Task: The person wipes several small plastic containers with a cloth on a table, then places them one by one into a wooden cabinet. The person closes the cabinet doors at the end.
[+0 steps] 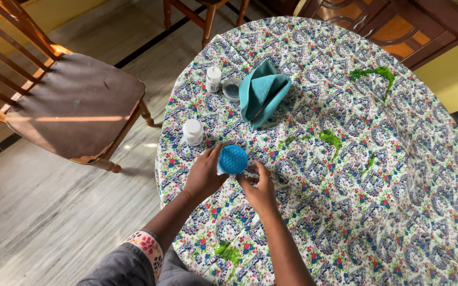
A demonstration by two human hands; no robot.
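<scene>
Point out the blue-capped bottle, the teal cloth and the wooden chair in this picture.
blue-capped bottle (pixel 232 159), head view, on its round blue cap.
teal cloth (pixel 261 91), head view, on its folded middle.
wooden chair (pixel 75 103), head view, on its seat.

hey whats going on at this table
A person stands over a round table with a floral cloth. Both hands are on a small container with a blue lid: the left hand grips its side, the right hand touches it from the other side. Two white bottles, an open jar and a teal cloth lie beyond. Green smears mark the tablecloth.
</scene>
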